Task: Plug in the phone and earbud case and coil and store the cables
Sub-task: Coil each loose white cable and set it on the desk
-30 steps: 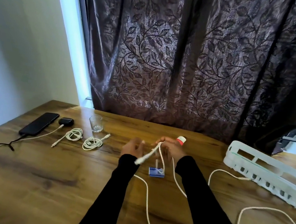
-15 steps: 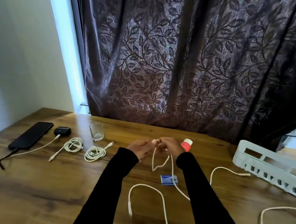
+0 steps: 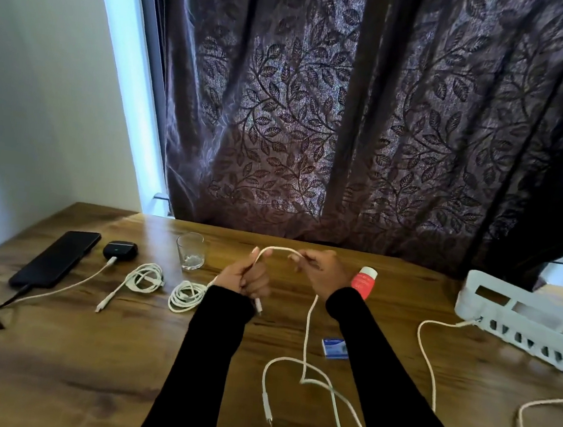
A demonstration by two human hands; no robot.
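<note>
Now two hands hold a white cable over the table.

Its loose end (image 3: 267, 415) lies near. The left hand (image 3: 244, 277) is closed on the cable (image 3: 281, 249); the right hand (image 3: 322, 272) pinches it. Farther left lie two coils (image 3: 184, 295), a plugged-in phone (image 3: 55, 258) and earbud case (image 3: 120, 250).

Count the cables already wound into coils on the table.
2. One coiled cable lies right of the earbud case; the other coiled cable lies beside the left hand, its edge partly hidden by the sleeve. The cable between both hands is still loose.
</note>
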